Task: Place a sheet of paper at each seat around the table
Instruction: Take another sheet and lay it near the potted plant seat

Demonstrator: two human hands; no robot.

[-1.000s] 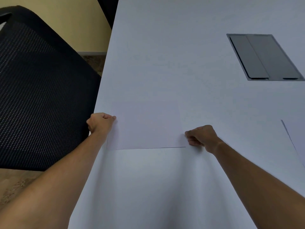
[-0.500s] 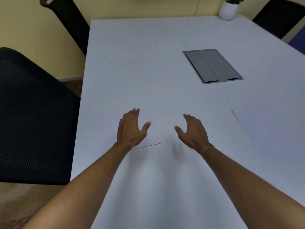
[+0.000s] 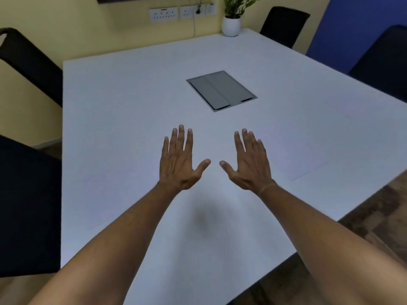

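Note:
My left hand (image 3: 179, 162) and my right hand (image 3: 250, 164) are held side by side above the white table (image 3: 132, 95), palms down, fingers spread, with nothing in them. A white sheet of paper (image 3: 343, 142) lies flat near the table's right edge; only its faint outline shows against the tabletop. Another sheet (image 3: 97, 208) lies near the left edge, by the near left chair; just a thin line of its near edge is visible and my left forearm covers part of it.
A grey cable hatch (image 3: 221, 91) is set into the table's middle. Black chairs stand at the near left (image 3: 26, 205), far left (image 3: 30, 60), far right (image 3: 284, 25) and right (image 3: 383, 62). A white potted plant (image 3: 231, 25) sits at the far corner.
Both hands let go of the sheet by the left chair, opened and rose over the table's middle. The view lifted and swung right, bringing the far chairs and the plant into sight.

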